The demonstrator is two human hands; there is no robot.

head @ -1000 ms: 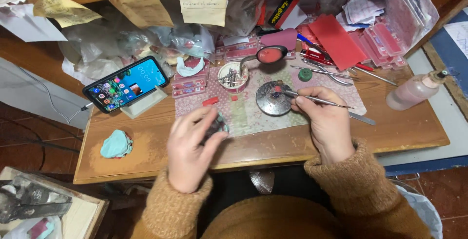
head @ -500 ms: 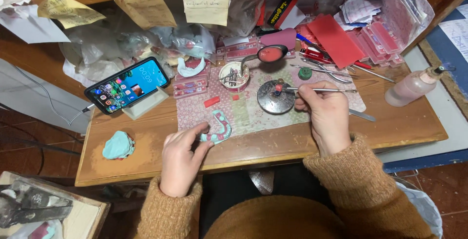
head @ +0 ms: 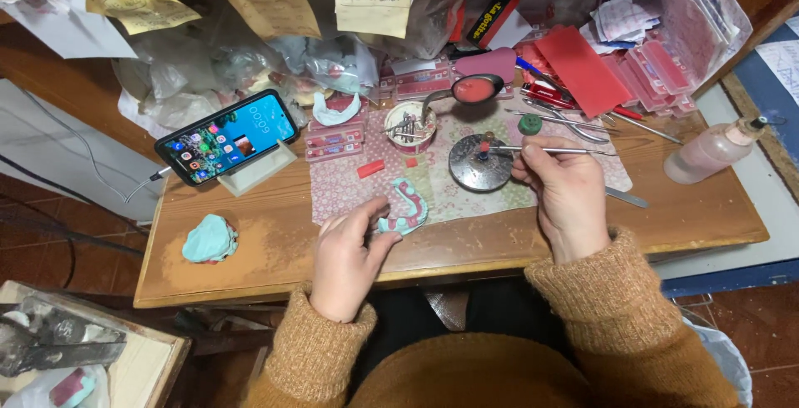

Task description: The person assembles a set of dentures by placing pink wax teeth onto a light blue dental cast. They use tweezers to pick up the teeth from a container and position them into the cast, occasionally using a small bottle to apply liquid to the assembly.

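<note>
Gripping a dental model [head: 405, 208] in left hand [head: 345, 258], right hand [head: 566, 196] clamped on metal tool [head: 541, 151], tip over round dish [head: 478, 165]

1. Left hand [head: 345, 262] pinches a teal dental cast with pink teeth [head: 405, 208] at the near edge of the patterned mat [head: 349, 183]; grip closed on it.
2. Right hand [head: 566, 196] holds a thin metal instrument [head: 541, 151], its tip over a round metal dish [head: 480, 163].
3. A phone [head: 226, 137] leans on a stand, left of the mat.
4. A second teal cast [head: 210, 238] lies well apart on the wooden desk [head: 275, 242].
5. A pale bottle [head: 709, 151] stands at the right.
</note>
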